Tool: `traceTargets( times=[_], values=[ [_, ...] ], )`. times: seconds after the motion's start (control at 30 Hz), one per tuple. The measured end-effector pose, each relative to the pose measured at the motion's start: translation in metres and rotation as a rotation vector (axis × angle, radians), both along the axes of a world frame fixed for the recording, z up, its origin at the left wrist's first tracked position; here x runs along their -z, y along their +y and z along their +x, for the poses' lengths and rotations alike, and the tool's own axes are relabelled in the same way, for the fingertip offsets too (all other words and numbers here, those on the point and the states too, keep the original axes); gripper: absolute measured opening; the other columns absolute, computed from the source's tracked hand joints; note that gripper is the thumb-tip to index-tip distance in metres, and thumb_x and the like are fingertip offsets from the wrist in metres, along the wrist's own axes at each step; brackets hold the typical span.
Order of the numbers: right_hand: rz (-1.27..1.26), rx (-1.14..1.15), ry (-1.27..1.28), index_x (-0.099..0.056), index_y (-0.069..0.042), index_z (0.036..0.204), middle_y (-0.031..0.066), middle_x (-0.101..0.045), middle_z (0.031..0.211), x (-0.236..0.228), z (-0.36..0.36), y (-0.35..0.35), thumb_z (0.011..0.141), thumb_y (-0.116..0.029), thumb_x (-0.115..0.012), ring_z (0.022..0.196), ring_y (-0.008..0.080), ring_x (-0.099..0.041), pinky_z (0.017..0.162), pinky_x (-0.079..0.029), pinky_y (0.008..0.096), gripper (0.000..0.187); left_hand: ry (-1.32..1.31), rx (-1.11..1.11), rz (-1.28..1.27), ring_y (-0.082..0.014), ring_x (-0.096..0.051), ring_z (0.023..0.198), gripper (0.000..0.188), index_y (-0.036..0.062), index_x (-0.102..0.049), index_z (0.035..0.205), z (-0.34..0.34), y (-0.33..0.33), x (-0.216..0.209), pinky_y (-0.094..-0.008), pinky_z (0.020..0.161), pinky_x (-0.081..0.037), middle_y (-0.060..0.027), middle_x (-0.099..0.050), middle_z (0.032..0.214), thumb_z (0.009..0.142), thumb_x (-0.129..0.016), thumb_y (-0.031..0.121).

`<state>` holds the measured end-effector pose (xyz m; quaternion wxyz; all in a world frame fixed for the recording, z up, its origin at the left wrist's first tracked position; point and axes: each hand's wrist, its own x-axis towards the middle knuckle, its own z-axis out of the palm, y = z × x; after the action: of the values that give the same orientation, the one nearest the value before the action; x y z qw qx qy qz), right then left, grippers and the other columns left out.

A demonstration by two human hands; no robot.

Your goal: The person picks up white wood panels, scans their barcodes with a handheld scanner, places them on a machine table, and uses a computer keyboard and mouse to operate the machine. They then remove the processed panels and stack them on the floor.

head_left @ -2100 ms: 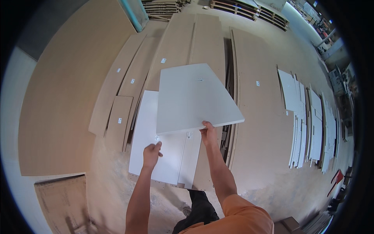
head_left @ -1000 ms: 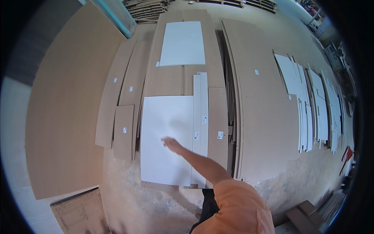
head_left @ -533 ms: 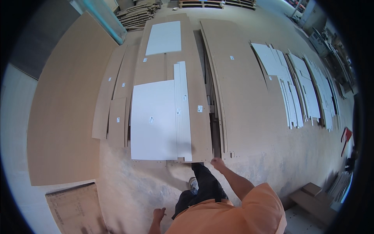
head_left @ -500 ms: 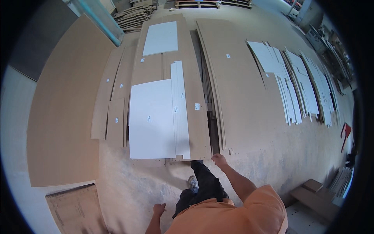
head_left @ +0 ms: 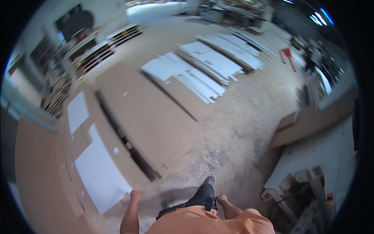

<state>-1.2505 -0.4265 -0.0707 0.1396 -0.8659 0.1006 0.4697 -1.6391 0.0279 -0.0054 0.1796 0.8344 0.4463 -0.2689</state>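
Note:
My left hand (head_left: 135,196) hangs with its fingers curled, just beside the near corner of a white panel (head_left: 100,175); I see nothing held in it, and it looks apart from the panel. That panel lies on a stack of brown boards (head_left: 134,171), with a smaller white panel (head_left: 78,112) farther back. Over the bare floor near my right thigh is my right hand (head_left: 221,199), loosely closed with nothing visible inside. The picture is somewhat smeared by motion.
A wide brown board stack (head_left: 144,117) lies beyond a dark gap. Farther right are several piles of white strips (head_left: 210,58). A machine (head_left: 300,187) and a long brown board (head_left: 315,117) stand at the right. Pallets (head_left: 97,58) and a red object (head_left: 286,54) are farther off.
My view has swung to the right, bringing the machine and more of the workshop in. My right hand has left the board stack's edge; my left hand now is near the white panel's corner.

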Motion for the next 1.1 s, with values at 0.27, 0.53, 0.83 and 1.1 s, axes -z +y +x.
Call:
traceTargets(
  times=[0.27, 0.53, 0.83, 1.1],
  values=[
    [0.212, 0.487, -0.150, -0.076, -0.003, 0.097, 0.0177, -0.074, 0.088, -0.027, 0.162, -0.094, 0.079, -0.029, -0.065, 0.084, 0.0271, -0.073, 0.081, -0.056, 0.0387, 0.033, -0.129, -0.130, -0.093, -0.0378, -0.071, 0.096, 0.029, -0.0128, -0.069, 0.087, 0.279, -0.040, -0.002, -0.0395, 0.084, -0.056, -0.0297, -0.071, 0.093, 0.076, -0.068, 0.014],
    [0.355, 0.762, -0.334, -0.068, 0.000, 0.093, 0.0078, -0.068, 0.078, 0.010, 0.349, -0.151, 0.088, -0.013, -0.064, 0.064, 0.0154, -0.062, 0.055, -0.050, 0.0301, 0.014, -0.401, 0.022, -0.317, -0.0251, -0.065, 0.051, 0.024, -0.0055, -0.069, 0.066, 0.669, -0.036, -0.032, -0.0400, 0.048, -0.049, -0.0162, -0.064, 0.057, 0.076, -0.073, 0.016],
    [0.386, 1.142, -0.061, -0.066, -0.002, 0.092, 0.0048, -0.065, 0.073, -0.038, 0.508, -0.165, 0.090, -0.012, -0.063, 0.063, 0.0154, -0.062, 0.056, -0.050, 0.0302, 0.010, 0.415, 0.585, -0.084, -0.0198, -0.070, 0.064, 0.029, 0.0060, -0.077, 0.095, 1.023, -0.021, 0.025, -0.0350, 0.070, -0.057, -0.0098, -0.075, 0.079, 0.088, -0.066, 0.032],
    [0.357, 1.610, -0.267, -0.067, -0.001, 0.098, 0.0109, -0.071, 0.086, -0.036, 0.689, -0.217, 0.090, -0.016, -0.064, 0.071, 0.0225, -0.069, 0.059, -0.053, 0.0354, 0.017, -0.352, 0.772, -0.182, -0.0315, -0.072, 0.085, 0.021, 0.0026, -0.076, 0.088, 1.448, -0.210, -0.009, -0.0402, 0.076, -0.056, -0.0219, -0.073, 0.090, 0.077, -0.063, 0.015]
  ],
)
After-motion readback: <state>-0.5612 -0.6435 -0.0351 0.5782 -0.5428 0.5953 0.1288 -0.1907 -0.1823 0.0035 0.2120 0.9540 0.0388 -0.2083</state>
